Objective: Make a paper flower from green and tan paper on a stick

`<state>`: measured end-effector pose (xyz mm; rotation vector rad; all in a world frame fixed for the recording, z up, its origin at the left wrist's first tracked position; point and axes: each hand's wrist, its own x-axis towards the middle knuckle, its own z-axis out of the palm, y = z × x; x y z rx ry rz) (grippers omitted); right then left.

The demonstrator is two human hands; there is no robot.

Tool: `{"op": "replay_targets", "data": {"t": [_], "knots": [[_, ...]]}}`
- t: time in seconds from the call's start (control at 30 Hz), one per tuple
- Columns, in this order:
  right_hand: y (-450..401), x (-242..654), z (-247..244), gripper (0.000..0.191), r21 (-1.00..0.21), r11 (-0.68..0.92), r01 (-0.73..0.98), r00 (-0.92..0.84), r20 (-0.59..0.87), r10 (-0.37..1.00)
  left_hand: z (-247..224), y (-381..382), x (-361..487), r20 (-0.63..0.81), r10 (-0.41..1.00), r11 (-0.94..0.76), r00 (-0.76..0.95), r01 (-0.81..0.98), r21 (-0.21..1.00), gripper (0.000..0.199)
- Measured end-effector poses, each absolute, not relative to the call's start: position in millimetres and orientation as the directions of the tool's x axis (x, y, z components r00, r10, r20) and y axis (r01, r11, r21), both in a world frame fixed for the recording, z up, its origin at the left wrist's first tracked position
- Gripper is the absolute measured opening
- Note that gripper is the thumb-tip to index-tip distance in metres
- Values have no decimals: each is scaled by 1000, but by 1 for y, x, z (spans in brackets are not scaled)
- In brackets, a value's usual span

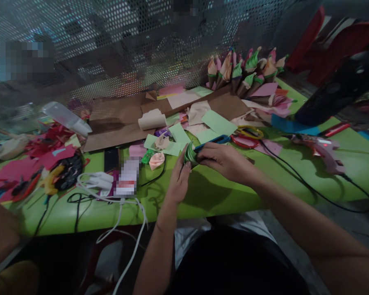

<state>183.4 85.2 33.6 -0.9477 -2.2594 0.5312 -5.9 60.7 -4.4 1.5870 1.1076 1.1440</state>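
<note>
Near the table's front edge, my left hand [180, 176] is closed around a swirl of green paper [190, 154], which stands tilted between thumb and fingers. From the other side my right hand [219, 159] reaches in, its fingers bent and pinched together at the swirl's right edge. A slim blue tool [215, 141] shows just beyond my right knuckles; whether it lies on the table or rests in that hand, I cannot tell. Light green paper pieces [219, 123] and a peach paper swirl [156, 161] lie close by.
To the right a pink glue gun [321, 149] trails its black cord. Scissors [249, 135] lie beyond my right hand. Finished paper cones [246, 71] cluster at the back, beside brown paper [119, 116]. White cables [138, 209] hang over the front edge. Another person's arm [1, 229] is at left.
</note>
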Motion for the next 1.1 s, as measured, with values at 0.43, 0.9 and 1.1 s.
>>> {"op": "replay_targets", "data": {"t": [0.43,0.9,1.1], "knots": [[86,186,35,21,-621,651,435,-537,401,742,-6,63,-7,226,952,-270,205,218,938,52],[82,182,33,17,-621,635,459,-490,419,764,-7,62,-7,246,944,-299,218,254,920,53],[78,177,30,11,-702,556,445,-412,391,823,-7,62,-8,270,932,-337,241,305,891,56]]}}
